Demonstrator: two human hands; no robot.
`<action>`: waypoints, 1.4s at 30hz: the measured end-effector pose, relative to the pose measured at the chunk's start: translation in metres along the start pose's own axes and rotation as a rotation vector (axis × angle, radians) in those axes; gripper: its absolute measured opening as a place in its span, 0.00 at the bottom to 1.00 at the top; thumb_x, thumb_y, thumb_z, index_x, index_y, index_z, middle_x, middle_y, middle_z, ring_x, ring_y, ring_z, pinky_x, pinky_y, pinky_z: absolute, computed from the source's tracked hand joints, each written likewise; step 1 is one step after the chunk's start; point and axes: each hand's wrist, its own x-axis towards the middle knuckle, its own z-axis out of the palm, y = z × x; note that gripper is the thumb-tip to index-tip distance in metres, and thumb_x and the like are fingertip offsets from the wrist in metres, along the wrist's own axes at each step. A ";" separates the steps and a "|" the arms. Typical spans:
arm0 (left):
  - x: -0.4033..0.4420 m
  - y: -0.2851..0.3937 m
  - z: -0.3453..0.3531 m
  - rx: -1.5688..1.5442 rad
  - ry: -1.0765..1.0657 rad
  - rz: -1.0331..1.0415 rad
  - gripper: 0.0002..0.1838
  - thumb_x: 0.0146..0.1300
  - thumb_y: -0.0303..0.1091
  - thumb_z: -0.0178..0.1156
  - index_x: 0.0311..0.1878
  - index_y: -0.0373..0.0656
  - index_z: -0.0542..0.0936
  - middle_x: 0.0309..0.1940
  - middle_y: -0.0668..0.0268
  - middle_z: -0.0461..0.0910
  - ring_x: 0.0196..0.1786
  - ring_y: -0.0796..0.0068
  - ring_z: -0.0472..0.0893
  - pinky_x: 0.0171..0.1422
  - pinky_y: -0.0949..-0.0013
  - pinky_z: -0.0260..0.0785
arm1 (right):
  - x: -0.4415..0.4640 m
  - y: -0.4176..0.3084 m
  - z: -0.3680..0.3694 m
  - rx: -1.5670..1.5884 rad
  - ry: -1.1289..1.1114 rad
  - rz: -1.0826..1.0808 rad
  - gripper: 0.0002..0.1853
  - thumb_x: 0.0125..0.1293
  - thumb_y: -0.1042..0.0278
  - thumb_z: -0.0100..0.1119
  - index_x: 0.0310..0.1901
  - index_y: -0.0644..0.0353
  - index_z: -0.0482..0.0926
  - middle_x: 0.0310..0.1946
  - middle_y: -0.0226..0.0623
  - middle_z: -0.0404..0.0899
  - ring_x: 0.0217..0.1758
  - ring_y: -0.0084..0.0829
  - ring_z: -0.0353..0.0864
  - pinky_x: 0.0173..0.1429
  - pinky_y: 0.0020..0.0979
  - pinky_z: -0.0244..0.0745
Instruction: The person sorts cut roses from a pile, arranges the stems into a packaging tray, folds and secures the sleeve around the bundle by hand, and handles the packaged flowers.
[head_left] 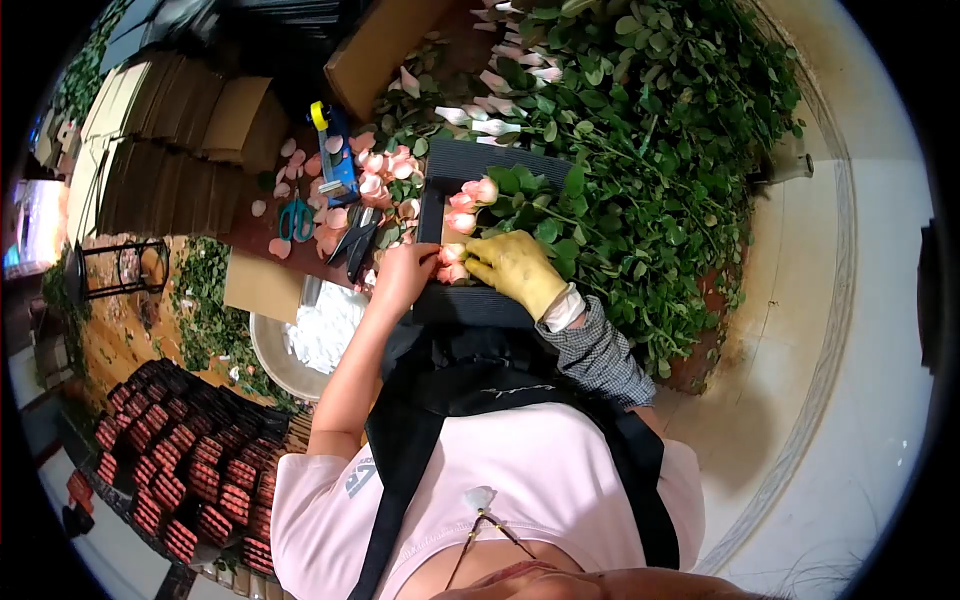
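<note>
A dark corrugated box (475, 306) lies open in front of me. Inside, pink roses (461, 221) line its left side, their leafy stems pointing right. My bare left hand (403, 273) reaches over the left wall, its fingertips closed on a pink rose (450, 254) near the box's lower end. My right hand (517, 270), in a yellow glove, has its bent fingers against the same rose from the right. Part of that rose is hidden by the fingers.
Leafy stems (640, 160) pile up at the right, with wrapped buds (495, 127) above the box. Left of it lie loose petals, black-handled scissors (355, 240), teal scissors (296, 220) and a blue tape dispenser (338, 155). Folded cardboard (170, 105) and a white basin (268, 345) stand farther left.
</note>
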 end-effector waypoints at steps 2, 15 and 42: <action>0.001 0.004 0.000 0.024 -0.037 -0.010 0.12 0.65 0.33 0.63 0.49 0.42 0.87 0.34 0.53 0.87 0.37 0.58 0.88 0.43 0.63 0.78 | -0.004 0.002 -0.005 0.039 -0.058 -0.030 0.16 0.62 0.51 0.66 0.40 0.55 0.82 0.28 0.39 0.84 0.32 0.43 0.85 0.37 0.43 0.78; 0.004 0.036 -0.016 0.189 0.067 0.217 0.14 0.61 0.30 0.66 0.50 0.40 0.85 0.39 0.55 0.80 0.44 0.53 0.81 0.49 0.56 0.73 | -0.003 -0.009 0.004 -0.058 -0.151 0.061 0.16 0.59 0.52 0.67 0.40 0.55 0.82 0.29 0.38 0.85 0.34 0.43 0.86 0.41 0.43 0.79; 0.022 0.010 -0.009 -0.005 0.074 0.340 0.11 0.58 0.32 0.70 0.44 0.44 0.84 0.51 0.63 0.79 0.53 0.59 0.76 0.61 0.54 0.65 | 0.020 0.023 0.007 -0.089 0.030 0.146 0.11 0.65 0.59 0.57 0.33 0.53 0.85 0.27 0.37 0.86 0.32 0.40 0.87 0.35 0.41 0.80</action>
